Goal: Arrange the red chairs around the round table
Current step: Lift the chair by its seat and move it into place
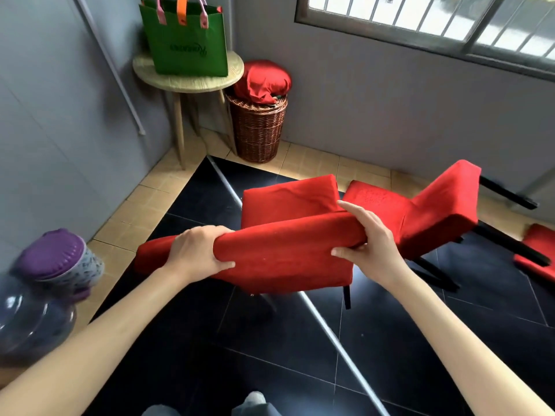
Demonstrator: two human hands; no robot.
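Both hands, left hand [196,250] and right hand [371,244], clamp the red chair [285,253] backrest; chair appears mid-carry. Next move, judged: set it beside the round table [187,76].

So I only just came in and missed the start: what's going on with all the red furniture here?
A person grips the padded backrest of a red upholstered chair with both hands, the left hand and the right hand, over the black tiled floor. A second red chair stands just beyond it. The small round wooden table stands in the corner with a green bag on it, no chair beside it yet.
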